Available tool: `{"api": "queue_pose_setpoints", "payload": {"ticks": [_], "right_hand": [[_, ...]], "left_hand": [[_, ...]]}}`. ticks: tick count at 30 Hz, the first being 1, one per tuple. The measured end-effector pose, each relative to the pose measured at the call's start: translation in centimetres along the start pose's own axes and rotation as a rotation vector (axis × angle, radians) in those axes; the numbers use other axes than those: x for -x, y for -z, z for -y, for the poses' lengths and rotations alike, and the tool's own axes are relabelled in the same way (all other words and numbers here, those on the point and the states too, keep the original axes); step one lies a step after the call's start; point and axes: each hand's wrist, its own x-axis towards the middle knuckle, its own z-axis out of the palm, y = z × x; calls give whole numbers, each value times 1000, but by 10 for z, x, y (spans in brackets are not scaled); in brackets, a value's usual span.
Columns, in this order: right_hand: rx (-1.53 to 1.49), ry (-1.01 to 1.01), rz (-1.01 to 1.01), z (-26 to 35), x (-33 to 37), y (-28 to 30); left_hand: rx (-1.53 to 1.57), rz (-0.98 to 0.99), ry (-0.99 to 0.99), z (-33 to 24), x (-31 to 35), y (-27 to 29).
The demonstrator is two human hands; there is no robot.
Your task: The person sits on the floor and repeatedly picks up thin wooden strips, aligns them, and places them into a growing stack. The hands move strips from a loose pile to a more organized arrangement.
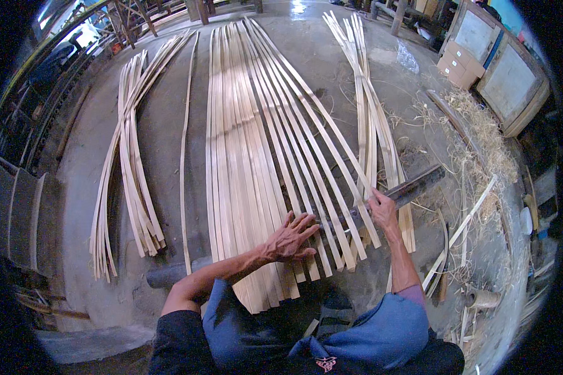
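Observation:
Long, pale, flat strips, apparently split bamboo or wood, lie in a broad row [238, 169] in front of me. On the left they sit close together; toward the right they fan apart. My right hand [383, 209] is closed in a pinch on the near part of the outermost right strip [345, 147]. Spread over the fanned strips' near ends, my left hand [291, 237] has its fingers apart; whether it presses on them I cannot tell. A dark bar [419, 185] runs crosswise beneath the strips, and its rounded left end shows beyond the row.
A crossed bundle of strips [128, 119] lies left, another bundle [364, 94] right. One lone strip [186, 131] lies between the left bundle and the row. Curly shavings [481, 137] cover the right side, near a cardboard box [460, 65] and clear plastic [406, 57].

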Motion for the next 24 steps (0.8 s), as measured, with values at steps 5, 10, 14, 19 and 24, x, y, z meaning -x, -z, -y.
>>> {"api": "queue_pose_setpoints", "payload": {"ticks": [5, 10, 14, 19, 24], "right_hand": [[136, 31, 20, 13, 3, -9], [247, 183, -19, 13, 6, -16], [239, 171, 11, -1, 3, -21], [394, 252, 90, 3, -2, -22], [526, 231, -23, 25, 9, -22]], "left_hand": [[2, -43, 6, -2, -5, 3], [14, -3, 25, -1, -7, 9], [-3, 10, 19, -1, -4, 11], [-7, -1, 19, -3, 0, 12], [10, 8, 44, -3, -5, 15]]}}
